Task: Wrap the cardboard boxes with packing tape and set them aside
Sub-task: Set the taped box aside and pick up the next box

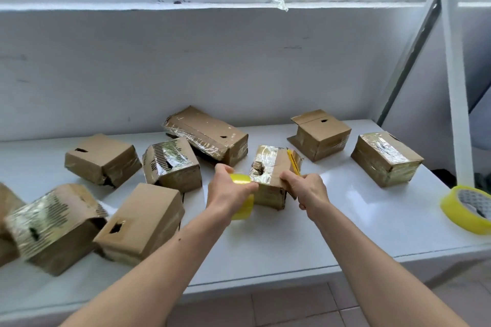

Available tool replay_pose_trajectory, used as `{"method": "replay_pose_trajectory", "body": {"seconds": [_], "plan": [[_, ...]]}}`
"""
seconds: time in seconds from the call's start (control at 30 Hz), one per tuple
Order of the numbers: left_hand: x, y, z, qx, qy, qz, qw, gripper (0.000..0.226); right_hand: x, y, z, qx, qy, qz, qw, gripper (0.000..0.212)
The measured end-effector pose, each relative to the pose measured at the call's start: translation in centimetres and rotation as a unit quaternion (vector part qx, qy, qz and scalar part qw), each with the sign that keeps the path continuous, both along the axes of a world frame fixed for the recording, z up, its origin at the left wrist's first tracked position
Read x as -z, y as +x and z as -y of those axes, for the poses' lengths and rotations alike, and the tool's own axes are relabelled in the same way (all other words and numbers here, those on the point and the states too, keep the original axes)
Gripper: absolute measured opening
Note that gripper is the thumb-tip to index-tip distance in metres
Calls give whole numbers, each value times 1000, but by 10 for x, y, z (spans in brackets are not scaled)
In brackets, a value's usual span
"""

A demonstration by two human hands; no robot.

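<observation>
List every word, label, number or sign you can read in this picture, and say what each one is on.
None can be read.
Box by the left hand: black dashed stripes under the tape, no letters.
Box at the left edge: the same stripes, blurred.
Spare tape roll: grey pattern on its core, no legible text.
The other boxes show plain cardboard.

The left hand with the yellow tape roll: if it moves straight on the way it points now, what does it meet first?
Most likely the box being wrapped: the left hand, gripping the tape roll, points up-right and already seems to touch it. Depth is uncertain.
</observation>
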State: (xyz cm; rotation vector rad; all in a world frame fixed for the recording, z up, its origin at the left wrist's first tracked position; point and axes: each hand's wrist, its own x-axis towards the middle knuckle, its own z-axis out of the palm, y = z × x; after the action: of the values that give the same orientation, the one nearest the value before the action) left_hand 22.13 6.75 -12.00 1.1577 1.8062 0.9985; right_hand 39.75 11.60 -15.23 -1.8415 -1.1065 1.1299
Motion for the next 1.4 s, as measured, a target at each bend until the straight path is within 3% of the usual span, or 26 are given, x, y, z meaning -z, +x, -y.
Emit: {"method": "replay_pose_trajectory", "body": {"seconds": [0.17, 0.27, 0.37, 0.53, 0.7, 0.87, 0.97, 1.07, 1.17, 1.3, 1.4], "plan": [[4, -18, 62, 2, -21, 28, 999, 60, -1, -11, 55, -24, -15, 28, 999, 35], [4, -25, 84, -8, -30, 31, 999, 60, -9, -18, 78, -48, -36, 30, 998, 49], [3, -33, 96, -17, -29, 33, 999, 61, -12, -10, 89, -19, -7, 156, 988, 74], [13, -46, 98, -29, -21, 90, 995, 63, 10, 14, 102, 20, -23, 228, 973, 49], [15, -46, 81, -6, -21, 131, 991, 48, 17, 8, 96, 3, -23, 262, 965, 50], [13, -47, 59, 33, -11, 59, 998, 51, -1, -6, 84, 22, 105, 246, 963, 40], [11, -55, 48, 38, -12, 61, 997, 50, -10, -20, 77, 30, 194, 216, 956, 29], [9, -63, 42, 34, -2, 84, 996, 28, -19, -39, 74, -11, 286, 250, 925, 19], [13, -68, 38, 39, 2, 97, 995, 25, -27, -65, 71, -100, 323, 267, 903, 15], [13, -68, 46, 62, 4, 123, 990, 24, -34, -99, 67, -241, 263, 294, 887, 29], [13, -68, 51, 75, 16, 159, 984, 21, -34, -111, 62, -266, 214, 286, 895, 27]]}}
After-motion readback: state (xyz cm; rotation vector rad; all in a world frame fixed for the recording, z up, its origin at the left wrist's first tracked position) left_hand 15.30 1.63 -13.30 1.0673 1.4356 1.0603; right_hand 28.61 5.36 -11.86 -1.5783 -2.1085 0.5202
